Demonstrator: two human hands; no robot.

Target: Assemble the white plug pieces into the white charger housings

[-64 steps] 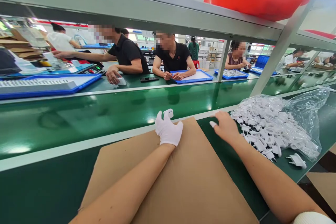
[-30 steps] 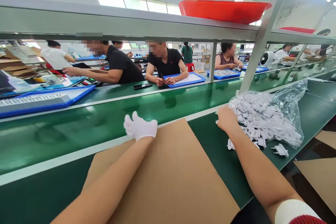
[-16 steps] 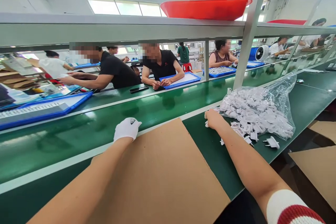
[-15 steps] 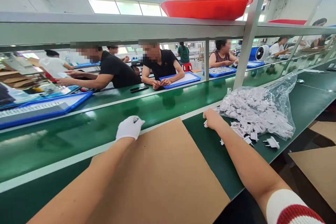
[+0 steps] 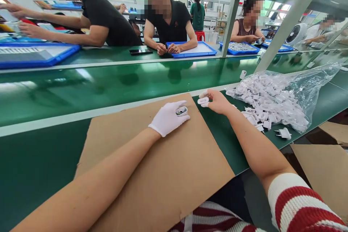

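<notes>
In a white glove, my left hand [image 5: 170,117] is above the cardboard sheet [image 5: 163,159], its thumb and fingers around a small white charger housing [image 5: 181,111]. The housing's oval end faces up and shows electronic parts inside. My right hand [image 5: 217,100] is just past the sheet's right edge, pinching a white plug piece [image 5: 203,100] with an oval face. White covers sit on some of its fingertips. Beside that hand lies a clear plastic bag [image 5: 312,90] with many white plug pieces [image 5: 268,98] in and around it. One two-pin plug piece [image 5: 284,133] lies apart near the bench edge.
A green belt [image 5: 108,83] runs beyond the cardboard. Across it, co-workers [image 5: 174,21] sit at blue trays [image 5: 194,51], and a dark phone [image 5: 140,52] lies there. A slanted metal post [image 5: 285,25] rises behind the bag. More cardboard [image 5: 320,163] is at lower right.
My left hand has moved right, over the cardboard and closer to my right hand. My right hand has come back from the bag's edge with a plug piece. The view has tilted down.
</notes>
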